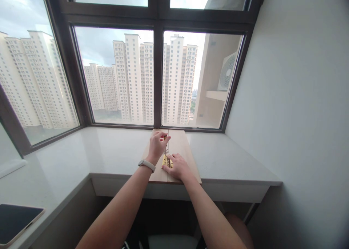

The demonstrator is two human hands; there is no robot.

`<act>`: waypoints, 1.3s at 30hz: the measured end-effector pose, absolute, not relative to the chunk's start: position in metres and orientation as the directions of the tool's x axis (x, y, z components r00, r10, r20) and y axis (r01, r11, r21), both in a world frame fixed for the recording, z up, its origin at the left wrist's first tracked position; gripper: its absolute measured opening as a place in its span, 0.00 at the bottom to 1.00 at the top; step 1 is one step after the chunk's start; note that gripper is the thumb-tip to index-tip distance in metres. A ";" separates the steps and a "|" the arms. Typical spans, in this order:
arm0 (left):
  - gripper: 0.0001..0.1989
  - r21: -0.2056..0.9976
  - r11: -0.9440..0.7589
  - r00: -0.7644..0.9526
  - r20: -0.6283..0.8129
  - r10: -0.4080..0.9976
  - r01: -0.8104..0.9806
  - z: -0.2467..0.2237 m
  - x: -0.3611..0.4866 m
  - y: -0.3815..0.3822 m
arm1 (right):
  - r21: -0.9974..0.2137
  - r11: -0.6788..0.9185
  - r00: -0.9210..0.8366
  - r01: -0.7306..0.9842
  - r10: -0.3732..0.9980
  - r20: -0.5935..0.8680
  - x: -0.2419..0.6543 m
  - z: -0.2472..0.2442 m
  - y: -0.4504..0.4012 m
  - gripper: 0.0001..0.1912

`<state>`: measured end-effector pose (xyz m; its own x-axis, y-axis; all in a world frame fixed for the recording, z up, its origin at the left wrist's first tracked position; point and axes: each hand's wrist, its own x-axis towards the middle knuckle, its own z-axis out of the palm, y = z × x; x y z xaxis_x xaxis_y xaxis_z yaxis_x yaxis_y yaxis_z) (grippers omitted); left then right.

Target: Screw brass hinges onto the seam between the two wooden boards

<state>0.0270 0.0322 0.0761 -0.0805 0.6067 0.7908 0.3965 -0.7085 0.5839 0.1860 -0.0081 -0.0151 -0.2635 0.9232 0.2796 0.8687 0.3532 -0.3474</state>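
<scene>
My left hand (158,144), with a watch on its wrist, is closed in a pinch round the top of what looks like a small screwdriver (165,137) with a yellow and black handle. Its thin dark shaft points down towards a brass-coloured hinge (164,163). The hinge has dark holes and lies over the seam of two pale wooden boards (188,165). Thumb and fingers of my right hand (177,166) hold the hinge against the wood and hide part of it. Whether the tip touches a screw is too small to tell.
The boards lie side by side on a white windowsill counter (117,151), reaching from its front edge to the window frame (157,78). A dark-screened tablet or phone (19,220) lies at the lower left. A white wall (294,96) rises on the right.
</scene>
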 end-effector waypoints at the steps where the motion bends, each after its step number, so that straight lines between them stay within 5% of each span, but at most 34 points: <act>1: 0.07 0.588 -0.705 -0.088 0.789 0.608 0.397 0.076 0.027 0.032 | -0.346 0.354 -0.265 0.869 0.923 0.279 0.186 -0.015 -0.008 0.36; 39: 0.04 0.567 -0.693 -0.070 0.794 0.604 0.445 0.076 0.026 0.040 | -0.339 0.353 -0.265 0.872 0.923 0.280 0.187 -0.018 -0.005 0.38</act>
<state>0.0262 0.0400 0.0757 -0.0701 0.6040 0.7939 0.4452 -0.6932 0.5668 0.1871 -0.0054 -0.0177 -0.2648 0.9229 0.2795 0.8723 0.3528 -0.3386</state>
